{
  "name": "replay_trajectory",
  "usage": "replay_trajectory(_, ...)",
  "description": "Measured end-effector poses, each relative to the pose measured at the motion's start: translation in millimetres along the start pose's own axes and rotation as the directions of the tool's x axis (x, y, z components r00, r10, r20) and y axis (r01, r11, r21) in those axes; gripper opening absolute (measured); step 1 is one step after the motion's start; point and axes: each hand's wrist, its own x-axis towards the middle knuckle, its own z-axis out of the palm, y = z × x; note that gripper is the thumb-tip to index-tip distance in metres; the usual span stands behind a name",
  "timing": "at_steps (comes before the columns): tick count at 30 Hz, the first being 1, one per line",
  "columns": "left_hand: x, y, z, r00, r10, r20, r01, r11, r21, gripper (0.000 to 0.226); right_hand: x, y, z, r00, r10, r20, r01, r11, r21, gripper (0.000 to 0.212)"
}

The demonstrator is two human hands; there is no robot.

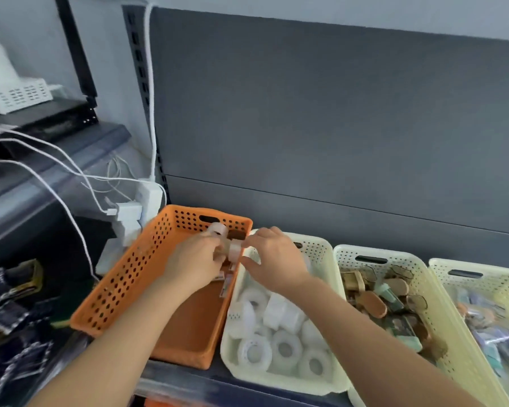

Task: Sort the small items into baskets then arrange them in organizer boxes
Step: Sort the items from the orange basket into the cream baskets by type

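Observation:
An orange perforated basket (124,277) sits tilted at the left of the shelf, with a few small items near its far end. My left hand (196,264) is inside it and grips clear tape rolls (218,230). My right hand (276,259) reaches over the rim between the baskets and pinches one tape roll (234,250) held between both hands. A cream basket (329,259) beside the orange one holds several white tape rolls (282,333).
Two more cream baskets stand to the right: one (417,271) with brown and green small items, one (503,283) with purple packets. A dark back panel (335,127) rises behind. White cables and a power strip (135,212) lie at left, dark packets (9,318) below.

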Motion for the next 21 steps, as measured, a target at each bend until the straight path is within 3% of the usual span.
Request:
replay_trajectory(5, 8, -35, 17, 0.969, -0.076, 0.234, 0.061, 0.996, 0.07, 0.041, 41, -20, 23, 0.99, 0.021, 0.138, 0.006, 0.981, -0.194, 0.037)
replay_trajectory(8, 12, -49, 32, 0.944, -0.087, 0.318, 0.089, 0.996, 0.008, 0.049, 58, -25, 33, 0.972, 0.091, 0.219, -0.018, 0.949, -0.315, 0.036)
replay_trajectory(11, 21, -57, 37, 0.987, -0.08, 0.142, 0.087, 0.995, -0.047, 0.049, 70, -29, 38, 0.957, 0.136, 0.255, -0.023, 0.916, -0.401, 0.029)
replay_trajectory(14, 40, -63, 39, 0.999, 0.037, -0.029, -0.038, 0.998, -0.04, 0.054, 77, -32, 40, 0.949, 0.161, 0.272, -0.036, 0.91, -0.413, 0.028)
replay_trajectory(18, 60, -65, 45, 0.995, 0.104, 0.008, -0.102, 0.99, -0.096, 0.056, 79, -30, 41, 0.946, 0.157, 0.285, -0.024, 0.907, -0.42, 0.027)
replay_trajectory(21, 63, -64, 52, 0.997, 0.076, 0.008, -0.074, 0.986, -0.147, 0.04, 79, -29, 42, 0.946, 0.143, 0.292, 0.002, 0.896, -0.445, 0.028)
